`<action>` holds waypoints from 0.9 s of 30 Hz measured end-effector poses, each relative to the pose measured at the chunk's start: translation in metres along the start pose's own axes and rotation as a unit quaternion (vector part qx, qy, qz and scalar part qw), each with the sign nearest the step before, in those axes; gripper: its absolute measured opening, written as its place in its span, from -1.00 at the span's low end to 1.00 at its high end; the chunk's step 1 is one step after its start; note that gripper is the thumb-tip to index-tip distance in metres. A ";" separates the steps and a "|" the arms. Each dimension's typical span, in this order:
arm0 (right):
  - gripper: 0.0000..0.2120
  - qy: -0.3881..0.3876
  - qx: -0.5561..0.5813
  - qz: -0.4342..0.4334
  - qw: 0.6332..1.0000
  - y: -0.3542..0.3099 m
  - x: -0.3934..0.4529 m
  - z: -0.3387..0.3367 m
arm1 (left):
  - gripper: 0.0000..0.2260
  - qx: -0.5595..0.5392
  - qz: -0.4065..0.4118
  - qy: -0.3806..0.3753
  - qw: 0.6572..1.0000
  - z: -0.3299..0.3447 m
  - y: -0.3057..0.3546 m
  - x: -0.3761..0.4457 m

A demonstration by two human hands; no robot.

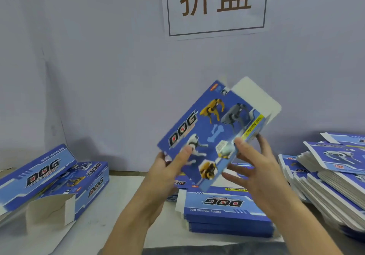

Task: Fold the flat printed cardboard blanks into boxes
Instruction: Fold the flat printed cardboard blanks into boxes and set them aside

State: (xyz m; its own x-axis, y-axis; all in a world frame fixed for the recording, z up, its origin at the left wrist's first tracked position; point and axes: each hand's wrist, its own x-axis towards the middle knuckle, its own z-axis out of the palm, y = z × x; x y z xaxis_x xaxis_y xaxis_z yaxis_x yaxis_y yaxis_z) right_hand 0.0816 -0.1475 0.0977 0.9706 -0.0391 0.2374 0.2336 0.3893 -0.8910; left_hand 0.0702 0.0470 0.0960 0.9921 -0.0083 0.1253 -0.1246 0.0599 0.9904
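Above the stack of flat blanks (225, 213), both hands grip a blue dog-printed box (209, 136), white flap open: left hand (167, 167) pinching its lower corner, right hand (254, 167) curled round its side; folded boxes (53, 179) lie left.

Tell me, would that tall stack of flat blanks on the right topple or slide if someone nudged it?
Probably it would slide. The stack of flat blanks already sits fanned and leaning, its sheets offset. The glossy printed faces likely slip easily. Single sheets look thin and light, so top ones may skid off first.
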 end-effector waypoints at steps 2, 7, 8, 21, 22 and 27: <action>-0.17 -0.035 -0.062 0.012 0.997 0.000 0.001 -0.006 | -0.23 0.001 0.045 0.055 0.997 -0.005 0.002 0.001; -0.27 -0.159 -0.217 0.011 0.963 -0.004 -0.002 -0.013 | -0.16 -0.002 0.117 0.088 0.989 -0.026 0.009 0.001; -0.28 -0.203 -0.257 0.025 0.945 -0.005 -0.004 -0.013 | -0.23 -0.033 0.120 0.065 0.990 -0.026 0.010 0.000; -0.44 -0.079 -0.199 -0.156 0.964 0.024 -0.010 0.025 | -0.57 0.000 0.253 0.144 0.957 0.021 -0.004 0.001; -0.45 -0.076 -0.191 -0.165 0.965 0.024 -0.010 0.026 | -0.58 0.013 0.254 0.152 0.955 0.021 -0.005 0.001; -0.49 -0.037 -0.191 -0.171 0.966 0.031 -0.011 0.029 | -0.59 0.039 0.255 0.164 0.952 0.020 -0.009 0.001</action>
State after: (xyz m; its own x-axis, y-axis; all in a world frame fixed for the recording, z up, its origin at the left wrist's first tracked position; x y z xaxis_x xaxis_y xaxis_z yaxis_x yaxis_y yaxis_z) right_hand 0.0761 -0.1085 0.0791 0.8296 -0.0344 0.5574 0.5576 -0.0036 -0.8301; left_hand 0.0724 0.0268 0.0885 0.7518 0.3152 0.5791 -0.5802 -0.1010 0.8082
